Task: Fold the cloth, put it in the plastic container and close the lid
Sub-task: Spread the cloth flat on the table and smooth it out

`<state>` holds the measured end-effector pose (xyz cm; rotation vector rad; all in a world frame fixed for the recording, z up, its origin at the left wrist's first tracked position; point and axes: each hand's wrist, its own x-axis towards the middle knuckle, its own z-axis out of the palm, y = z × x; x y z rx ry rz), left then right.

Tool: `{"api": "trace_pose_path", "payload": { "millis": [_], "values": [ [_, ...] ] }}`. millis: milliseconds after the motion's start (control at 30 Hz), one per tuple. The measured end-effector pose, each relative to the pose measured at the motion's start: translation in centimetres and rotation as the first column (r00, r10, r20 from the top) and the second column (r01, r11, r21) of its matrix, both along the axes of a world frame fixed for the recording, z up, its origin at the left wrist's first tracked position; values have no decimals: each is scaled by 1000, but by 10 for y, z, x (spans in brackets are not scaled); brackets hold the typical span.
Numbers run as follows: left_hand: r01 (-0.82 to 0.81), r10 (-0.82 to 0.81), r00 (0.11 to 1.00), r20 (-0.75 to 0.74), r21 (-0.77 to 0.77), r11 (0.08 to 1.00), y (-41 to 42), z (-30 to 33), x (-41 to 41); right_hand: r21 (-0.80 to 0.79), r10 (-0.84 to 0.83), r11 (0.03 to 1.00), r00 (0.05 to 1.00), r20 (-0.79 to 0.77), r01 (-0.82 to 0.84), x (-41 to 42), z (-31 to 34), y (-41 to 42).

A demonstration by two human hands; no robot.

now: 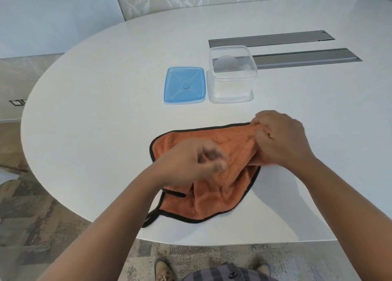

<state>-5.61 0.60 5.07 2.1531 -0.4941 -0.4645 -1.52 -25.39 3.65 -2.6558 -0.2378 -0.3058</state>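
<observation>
The orange cloth [214, 153] lies rumpled and partly doubled over near the front edge of the white oval table [101, 115]. The right hand [282, 140] pinches its far right corner with curled fingers. The left hand [191, 162] is blurred above the cloth; whether it grips anything cannot be told. Behind, the clear plastic container [232, 75] stands open, its blue lid [184, 85] flat just beside it. Patterned carpet [42, 217] lies below.
</observation>
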Motion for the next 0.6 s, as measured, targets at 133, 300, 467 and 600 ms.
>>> {"api": "trace_pose_path", "payload": {
  "millis": [133,300,467,600],
  "values": [
    [-414,284,894,347,397,819,12,-12,19,-23,-14,1000,959,-283,8,6,-2,-7],
    [-305,269,951,153,604,736,22,-37,24,-97,23,992,885,-465,-77,4,-15,-10],
    [-241,269,962,53,633,735,22,-46,33,-237,0,963,879,-477,-128,10,-21,-8],
    [-268,282,956,81,634,726,26,-54,44,-304,-3,939,882,-472,-159,16,-22,-5]
  ]
}}
